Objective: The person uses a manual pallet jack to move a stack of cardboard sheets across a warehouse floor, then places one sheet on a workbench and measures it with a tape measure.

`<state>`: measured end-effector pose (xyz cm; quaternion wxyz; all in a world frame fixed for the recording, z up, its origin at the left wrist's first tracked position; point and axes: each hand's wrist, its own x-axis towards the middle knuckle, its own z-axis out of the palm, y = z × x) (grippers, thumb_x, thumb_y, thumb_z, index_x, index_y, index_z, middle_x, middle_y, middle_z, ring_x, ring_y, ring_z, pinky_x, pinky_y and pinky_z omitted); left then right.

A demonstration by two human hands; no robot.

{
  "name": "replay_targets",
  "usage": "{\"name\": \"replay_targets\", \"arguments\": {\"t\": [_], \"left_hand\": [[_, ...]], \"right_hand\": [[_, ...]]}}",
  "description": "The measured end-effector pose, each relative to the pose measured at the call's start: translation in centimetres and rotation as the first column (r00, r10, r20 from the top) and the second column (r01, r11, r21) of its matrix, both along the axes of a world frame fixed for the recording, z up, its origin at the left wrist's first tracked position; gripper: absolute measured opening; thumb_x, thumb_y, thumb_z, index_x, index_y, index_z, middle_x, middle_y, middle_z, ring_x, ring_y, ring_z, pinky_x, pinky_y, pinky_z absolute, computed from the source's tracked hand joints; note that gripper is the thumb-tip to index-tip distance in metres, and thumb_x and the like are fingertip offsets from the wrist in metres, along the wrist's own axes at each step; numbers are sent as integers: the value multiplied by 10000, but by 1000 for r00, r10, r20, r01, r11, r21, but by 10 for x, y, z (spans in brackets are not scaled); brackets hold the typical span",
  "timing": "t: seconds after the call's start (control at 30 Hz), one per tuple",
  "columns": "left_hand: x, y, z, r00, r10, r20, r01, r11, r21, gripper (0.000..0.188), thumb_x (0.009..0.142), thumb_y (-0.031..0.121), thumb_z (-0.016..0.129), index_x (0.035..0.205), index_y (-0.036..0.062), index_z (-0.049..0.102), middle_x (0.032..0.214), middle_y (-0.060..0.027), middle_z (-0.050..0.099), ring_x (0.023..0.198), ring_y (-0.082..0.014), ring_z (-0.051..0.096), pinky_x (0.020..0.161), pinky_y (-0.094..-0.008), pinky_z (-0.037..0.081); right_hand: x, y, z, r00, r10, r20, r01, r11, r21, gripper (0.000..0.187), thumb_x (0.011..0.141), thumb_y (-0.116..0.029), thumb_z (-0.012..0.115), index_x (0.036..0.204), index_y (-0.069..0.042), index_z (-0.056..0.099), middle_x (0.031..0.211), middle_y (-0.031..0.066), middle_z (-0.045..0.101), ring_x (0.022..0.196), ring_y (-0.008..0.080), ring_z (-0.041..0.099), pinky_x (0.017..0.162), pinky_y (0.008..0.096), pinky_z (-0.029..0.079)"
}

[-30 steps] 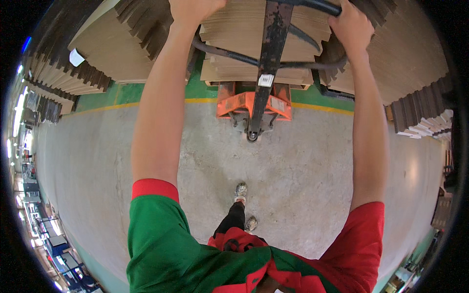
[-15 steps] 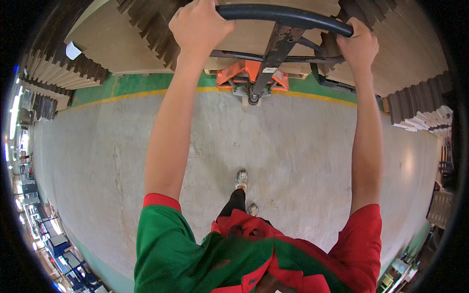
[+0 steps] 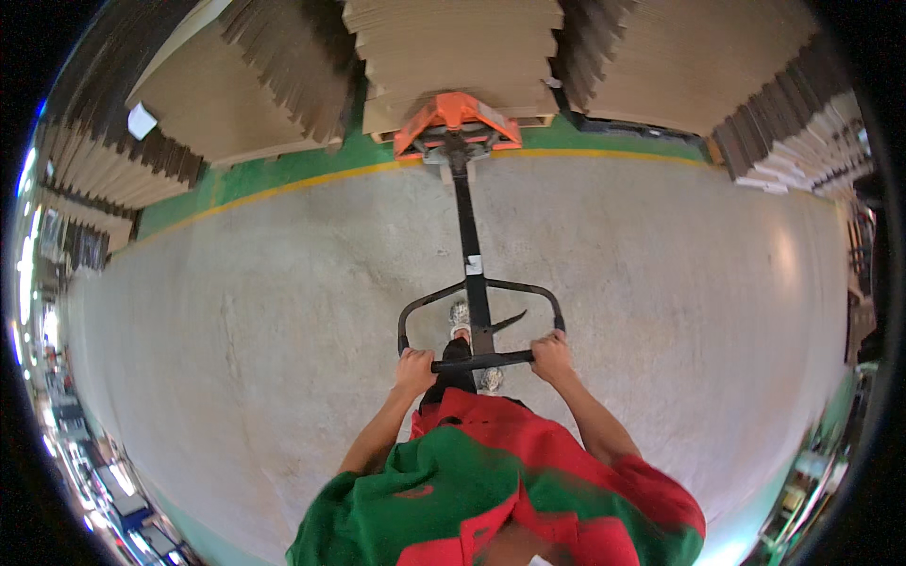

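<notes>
A hand pallet truck stands ahead of me, its orange body (image 3: 455,115) up against a pallet loaded with brown cardboard sheets (image 3: 458,47). From it a long black handle (image 3: 469,226) slopes down toward me and ends in a looped grip. My left hand (image 3: 415,371) is wrapped round the left end of the black crossbar (image 3: 483,360). At the other end, my right hand (image 3: 551,356) grips the same bar. A small black lever (image 3: 510,321) sticks out inside the loop. The truck's forks are hidden under the load.
More cardboard stacks (image 3: 241,104) stand to the left, and others (image 3: 689,71) to the right. A yellow line (image 3: 283,193) edges the green floor strip beneath them. Grey concrete floor (image 3: 283,274) lies around me. Shelves and equipment (image 3: 118,486) show at the lower left.
Both hands have pulled the handle down from high in front toward my waist, with their grip kept. The orange body now shows more fully, still at the stack.
</notes>
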<state>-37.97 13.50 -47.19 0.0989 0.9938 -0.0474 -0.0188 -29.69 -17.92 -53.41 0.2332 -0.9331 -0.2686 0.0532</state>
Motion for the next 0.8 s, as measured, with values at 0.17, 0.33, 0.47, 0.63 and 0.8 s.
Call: {"name": "replay_targets", "arguments": {"t": [0.17,0.33,0.47,0.63,0.8], "left_hand": [[116,23,72,954,276,-118,-251,949,194,204,589,128,708,780,103,641,786,-116,657,875,-342,615,766,-449,465],[232,20,118,945,96,312,-96,995,-16,283,613,36,693,885,63,622,838,-111,659,888,-341,610,789,-446,448],[113,16,18,964,245,-99,-178,878,445,223,605,236,746,810,158,711,803,-116,687,831,-411,593,815,-514,461],[102,40,-43,950,-18,-313,58,991,117,347,678,375,728,877,90,725,769,-176,696,729,-342,681,669,-472,533],[252,18,100,986,46,-161,-26,992,126,427,712,271,737,1036,-5,702,900,-237,702,794,-392,675,723,-473,517]], "right_hand": [[114,18,55,981,-51,187,35,995,89,164,597,-150,689,748,-91,670,755,111,650,804,311,644,906,490,442],[233,39,98,886,-350,303,227,898,376,337,658,-107,676,991,-56,683,1094,122,669,1072,299,608,982,443,442],[98,29,26,979,-107,-173,99,994,-53,475,728,-202,674,1180,-66,636,1320,146,583,1324,317,459,1147,524,290],[52,11,-25,988,-113,105,103,990,95,685,702,-168,712,1336,-51,481,1516,216,335,1437,358,277,1200,540,158],[212,22,57,840,-347,418,222,922,318,800,651,-125,741,1371,-30,404,1486,154,367,1416,382,270,1187,581,145]]}}
